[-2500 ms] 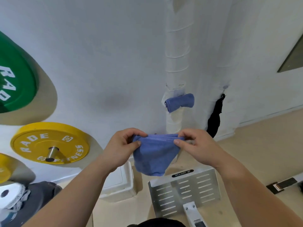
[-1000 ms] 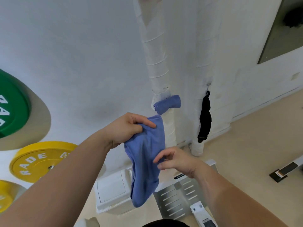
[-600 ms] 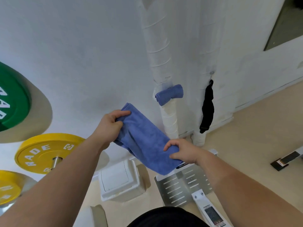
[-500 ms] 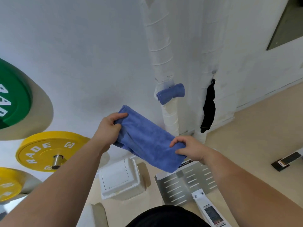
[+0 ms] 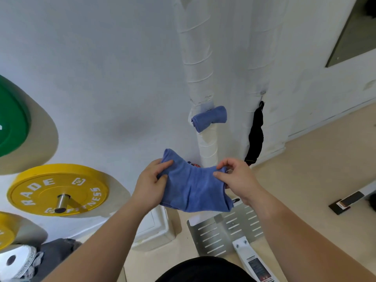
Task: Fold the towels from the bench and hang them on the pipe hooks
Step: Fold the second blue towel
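Observation:
I hold a folded blue towel in the air in front of the wall. My left hand grips its left upper edge, and my right hand pinches its right upper corner. Above it, a second blue towel, folded, hangs on a hook on the white wrapped pipe. A black cloth dangles from a hook on the neighbouring pipe to the right.
Yellow weight plates and a green plate hang on the wall at left. A white box and a slotted metal plate lie on the floor below my hands. A tape roll sits at bottom left.
The towel, stretched slanting between my hands a moment ago, now hangs level and doubled. My right hand rose to the towel's top edge and both hands came lower and closer together.

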`<state>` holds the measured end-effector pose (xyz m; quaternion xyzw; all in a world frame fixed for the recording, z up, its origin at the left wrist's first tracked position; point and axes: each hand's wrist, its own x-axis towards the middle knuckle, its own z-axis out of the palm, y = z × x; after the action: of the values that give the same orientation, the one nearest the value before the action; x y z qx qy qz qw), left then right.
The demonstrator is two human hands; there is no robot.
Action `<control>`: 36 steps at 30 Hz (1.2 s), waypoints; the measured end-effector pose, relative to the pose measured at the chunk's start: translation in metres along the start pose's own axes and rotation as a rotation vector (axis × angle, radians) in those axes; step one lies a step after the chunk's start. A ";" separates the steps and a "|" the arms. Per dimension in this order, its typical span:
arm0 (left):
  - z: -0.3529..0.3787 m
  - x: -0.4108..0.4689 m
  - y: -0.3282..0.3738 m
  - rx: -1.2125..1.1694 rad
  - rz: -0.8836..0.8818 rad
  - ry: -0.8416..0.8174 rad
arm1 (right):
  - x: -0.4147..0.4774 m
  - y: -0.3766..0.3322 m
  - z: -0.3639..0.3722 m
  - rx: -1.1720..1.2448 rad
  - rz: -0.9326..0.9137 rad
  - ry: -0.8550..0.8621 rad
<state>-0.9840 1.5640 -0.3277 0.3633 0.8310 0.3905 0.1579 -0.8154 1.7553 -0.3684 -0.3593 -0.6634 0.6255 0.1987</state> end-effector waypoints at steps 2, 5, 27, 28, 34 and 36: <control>0.009 -0.003 0.008 0.003 0.064 -0.027 | -0.005 -0.014 0.009 -0.043 -0.012 -0.056; 0.023 -0.008 0.017 -0.052 0.113 -0.073 | -0.010 -0.029 0.026 0.010 -0.017 -0.106; 0.019 0.005 0.039 -0.613 -0.242 -0.197 | -0.004 -0.039 0.018 -0.350 -0.545 -0.145; 0.019 0.004 0.040 -0.624 -0.235 -0.229 | -0.002 -0.041 0.016 -0.341 -0.553 -0.159; 0.022 0.000 0.042 -0.568 -0.131 -0.294 | 0.002 -0.047 0.012 -0.051 -0.323 -0.190; 0.023 0.000 0.044 -0.544 -0.102 -0.301 | 0.003 -0.049 0.013 -0.028 -0.290 -0.167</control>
<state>-0.9506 1.5954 -0.3087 0.3195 0.6804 0.5318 0.3901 -0.8381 1.7502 -0.3236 -0.2094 -0.7313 0.6085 0.2260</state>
